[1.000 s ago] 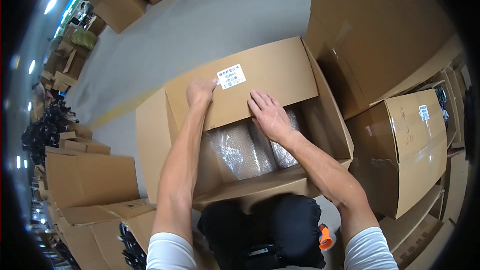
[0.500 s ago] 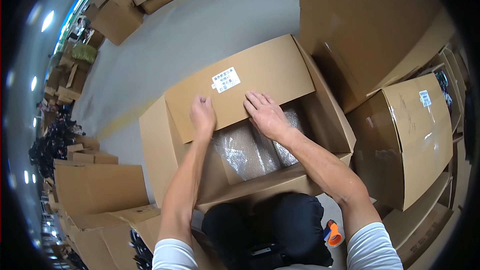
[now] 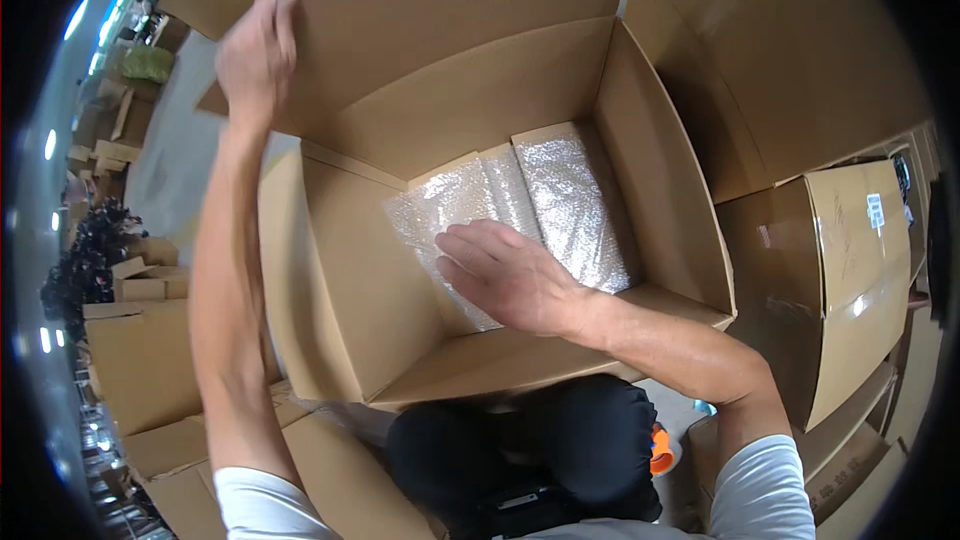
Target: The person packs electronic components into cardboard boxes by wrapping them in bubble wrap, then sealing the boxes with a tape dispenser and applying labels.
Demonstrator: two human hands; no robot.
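Our left hand [image 3: 258, 55] clamps the raised flap [image 3: 430, 15] of a cardboard box [image 3: 365, 270]. Our right hand [image 3: 512, 275], fingers outstretched, hangs over bubble wrap [image 3: 570, 190] inside.

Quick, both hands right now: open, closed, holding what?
Left hand: closed on the far cardboard flap.
Right hand: open, holding nothing, over the bubble wrap.
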